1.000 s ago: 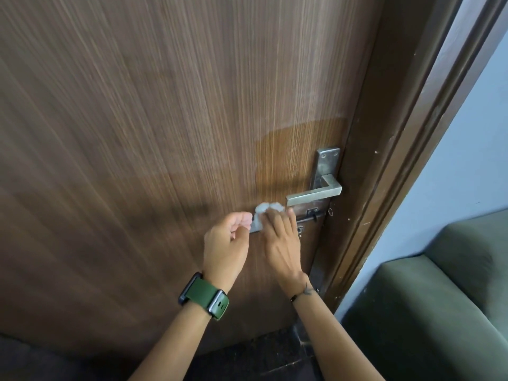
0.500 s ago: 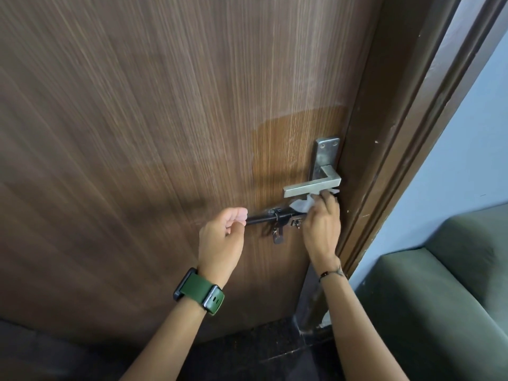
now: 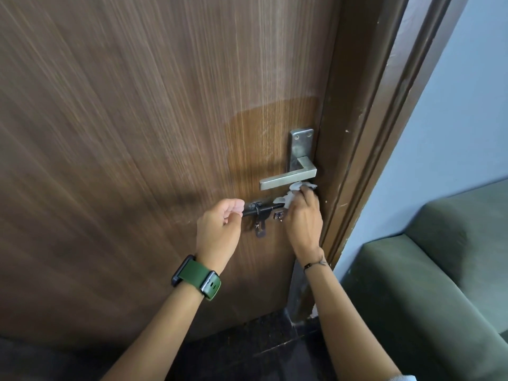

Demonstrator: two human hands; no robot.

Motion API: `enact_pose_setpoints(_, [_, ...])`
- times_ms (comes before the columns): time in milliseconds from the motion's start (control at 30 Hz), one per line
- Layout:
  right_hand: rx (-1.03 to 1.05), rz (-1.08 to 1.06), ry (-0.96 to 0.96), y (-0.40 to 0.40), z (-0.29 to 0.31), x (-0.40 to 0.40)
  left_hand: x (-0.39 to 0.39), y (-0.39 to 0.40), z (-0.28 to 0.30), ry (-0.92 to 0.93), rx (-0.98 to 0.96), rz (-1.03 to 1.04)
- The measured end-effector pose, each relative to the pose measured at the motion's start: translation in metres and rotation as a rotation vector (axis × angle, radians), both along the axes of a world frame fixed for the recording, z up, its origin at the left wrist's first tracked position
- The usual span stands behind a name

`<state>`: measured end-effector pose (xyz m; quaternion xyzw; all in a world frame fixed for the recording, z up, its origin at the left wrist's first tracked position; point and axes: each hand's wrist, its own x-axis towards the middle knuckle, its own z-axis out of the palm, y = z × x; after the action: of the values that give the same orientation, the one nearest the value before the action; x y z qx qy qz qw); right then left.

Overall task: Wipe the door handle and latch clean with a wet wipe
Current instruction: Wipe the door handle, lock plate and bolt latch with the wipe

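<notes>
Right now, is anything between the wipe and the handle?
Nothing visible. The right hand holds the wipe just under the handle, beside the latch; whether the wipe touches the handle cannot be told. The left hand is at the latch's far end.

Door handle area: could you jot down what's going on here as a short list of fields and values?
door: brown wood grain, shut against its frame
door handle: silver lever, level, pointing left
latch: dark sliding bolt just below the handle
wet wipe: white, crumpled, pressed under the handle's right end
right hand: holds the wet wipe against the door
left hand: curled at the latch's left end, grip unclear
left wrist: green-strapped watch
beside door: green sofa
</notes>
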<state>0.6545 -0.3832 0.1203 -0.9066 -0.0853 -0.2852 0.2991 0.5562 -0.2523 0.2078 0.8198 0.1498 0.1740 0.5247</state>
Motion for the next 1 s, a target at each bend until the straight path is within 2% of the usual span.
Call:
enact_pose_setpoints(100, [-0.050,-0.019,0.029,0.010,0.003,-0.006,0.002,-0.007,-0.002,0.008,0.010,-0.006])
enact_pose_setpoints(167, [-0.214,0.070,-0.002,0.027,0.000,-0.016,0.004,-0.012,-0.003,0.002,0.015,-0.009])
enact_pose_setpoints(233, [-0.336,0.201,0.053,0.044,-0.006,-0.025,0.007,-0.018,-0.002,0.000,0.038,-0.023])
enact_pose_setpoints(300, [-0.332,0.226,0.109,0.047,-0.009,-0.029,0.008,-0.024,0.000,-0.004,0.055,-0.034])
enact_pose_setpoints(467, [-0.404,0.341,0.036,0.034,-0.004,-0.033,0.009,-0.046,-0.001,-0.030,0.110,-0.029])
enact_pose_setpoints(567, [-0.366,0.384,0.000,0.024,-0.004,-0.034,0.008,-0.060,-0.005,-0.019,0.136,-0.046])
enact_pose_setpoints(733, [-0.240,0.145,0.091,-0.012,0.009,-0.008,0.003,-0.063,-0.002,0.011,0.198,-0.060])
enact_pose_setpoints(933, [-0.038,0.063,0.095,-0.008,0.019,-0.008,0.000,-0.062,0.002,0.006,0.241,-0.045])
enact_pose_setpoints(1000, [-0.049,0.050,0.122,0.001,0.018,-0.013,-0.002,-0.059,0.003,-0.004,0.254,-0.036])
